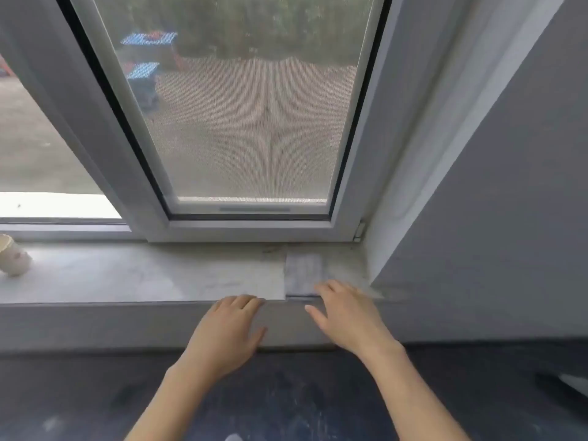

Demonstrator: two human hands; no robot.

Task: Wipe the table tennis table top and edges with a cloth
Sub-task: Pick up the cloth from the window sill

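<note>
— Head view: how many hands, and where?
— Two, lower centre. The left hand (227,334) lies flat, fingers relaxed, fingertips on the front edge of the one pale marbled stone window sill (127,275). The right hand (345,316) is spread, fingertips touching one flat pale grey cloth (304,272) on the sill.
— Anything else?
— One cream cup (12,254), left edge; dark blue scuffed table top (286,393) along the bottom.

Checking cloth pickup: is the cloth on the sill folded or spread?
Folded, lying flat: the cloth is a small neat rectangle on the sill.
</note>
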